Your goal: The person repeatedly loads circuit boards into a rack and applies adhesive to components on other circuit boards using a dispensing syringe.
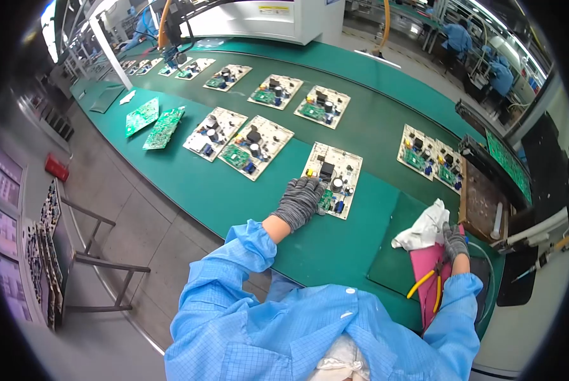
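Observation:
My left hand (299, 202), in a grey glove, rests on the lower left edge of a cream circuit board (347, 169) with black, yellow and blue parts. Its fingers look bent over that edge, and whether they grip it is unclear. At the right, my right hand (455, 242), also gloved in grey, is beside a crumpled white cloth (428, 225) and over the top of a pink cloth (425, 261). Its fingertips are partly hidden there. Yellow-handled pliers (438, 286) lie on the pink cloth, just below my right hand.
Several similar boards (257, 147) lie on the green bench (278, 250) and the belt behind it. Two green boards (164, 129) sit at the left. A fixture (481, 200) stands at the right edge. A rack (51, 254) stands lower left. People in blue work farther back.

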### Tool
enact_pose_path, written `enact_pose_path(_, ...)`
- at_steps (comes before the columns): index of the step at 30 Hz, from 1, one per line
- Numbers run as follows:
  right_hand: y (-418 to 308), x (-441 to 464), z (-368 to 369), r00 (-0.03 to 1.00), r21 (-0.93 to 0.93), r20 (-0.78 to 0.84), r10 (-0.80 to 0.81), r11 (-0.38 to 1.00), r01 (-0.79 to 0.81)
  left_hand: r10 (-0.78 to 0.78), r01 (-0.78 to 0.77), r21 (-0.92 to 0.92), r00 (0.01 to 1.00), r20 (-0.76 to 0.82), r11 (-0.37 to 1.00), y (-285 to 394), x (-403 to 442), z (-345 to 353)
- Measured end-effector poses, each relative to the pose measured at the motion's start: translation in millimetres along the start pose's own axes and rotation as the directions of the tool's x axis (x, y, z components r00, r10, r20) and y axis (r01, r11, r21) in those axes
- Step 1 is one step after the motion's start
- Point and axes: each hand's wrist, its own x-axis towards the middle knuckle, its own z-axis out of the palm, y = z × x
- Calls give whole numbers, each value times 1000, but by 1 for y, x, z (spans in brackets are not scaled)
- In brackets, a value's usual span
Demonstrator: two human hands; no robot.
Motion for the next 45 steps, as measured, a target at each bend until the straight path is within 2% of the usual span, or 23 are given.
enact_pose_path(3,-36,-23,-24,956,417,31,290,866,-276,17,-18,25,999,44,1000,-24,3,-7)
enact_pose_path(6,-5,-5,-7,922,691,-64,381,684,-235,-42,41,17,997,67,999,-44,1,-16)
enact_pose_path(7,8,3,5,905,715,-279,322,698,-27,-27,27,-3,999,29,1000,-54,1,-11)
enact_pose_path(9,41,16,32,699,622,-673,242,697,357,-39,39,42,999,-3,998,-71,-4,-8)
enact_pose_path(11,65,17,22,764,689,-623,171,583,431,19,-16,54,998,-58,998,-85,0,6)
enact_pose_path(12,24,-19,-3,725,705,-637,263,579,410,-8,11,74,999,-49,997,-89,1,8)
enact_pose_path(13,23,-27,-15,808,822,-519,277,421,384,13,-11,29,998,-63,1000,-90,2,-3)
enact_pose_path(15,-2,-42,-24,339,442,-891,301,745,499,27,-13,118,992,-119,993,-96,4,-7)
enact_pose_path(16,-20,-57,-39,460,643,-765,450,501,580,-38,41,116,999,-28,992,-95,8,-16)
enact_pose_path(17,-21,-64,-43,494,747,-651,576,372,551,-16,24,112,997,-73,993,-98,8,-15)
enact_pose_path(18,-24,-73,-46,593,821,-474,651,83,564,-58,61,102,998,-30,993,-96,9,-20)
enact_pose_path(20,-25,-81,-53,804,724,-116,583,-504,470,-96,96,132,995,-3,987,-96,13,-22)
enact_pose_path(22,-9,-72,-44,872,737,-88,482,-557,383,-105,104,176,994,-4,979,-112,18,-11)
enact_pose_path(23,-1,-66,-42,901,747,-75,427,-575,335,-200,174,225,975,99,959,-120,23,-13)
enact_pose_path(25,18,-52,-43,993,657,-53,104,-746,113,-369,292,303,898,239,907,-88,46,-51)
enact_pose_path(26,24,-48,-45,997,605,-53,-61,-796,-16,-359,306,381,930,76,873,-74,51,-59)
enact_pose_path(27,5,-57,-61,997,628,-67,43,-775,76,-289,258,268,954,82,928,-49,71,-77)
enact_pose_path(30,-11,-35,-89,997,577,-17,-72,-815,-49,-29,28,7,993,115,1000,47,153,-79)
enact_pose_path(31,-14,-24,-94,996,568,47,-71,-819,-85,208,-204,-91,978,34,975,65,175,-53)
enact_pose_path(33,-8,3,-84,991,536,107,-78,-835,-124,372,-372,-111,928,-21,922,117,219,-11)
enact_pose_path(35,3,33,-66,991,497,98,-88,-858,-126,363,-362,-147,932,-17,921,156,254,30)
enact_pose_path(40,-1,42,-63,971,383,231,60,-923,-34,230,-245,19,932,281,969,198,298,59)
enact_pose_path(45,9,50,-44,998,378,55,-34,-924,-53,213,-223,-1,929,302,975,192,307,58)
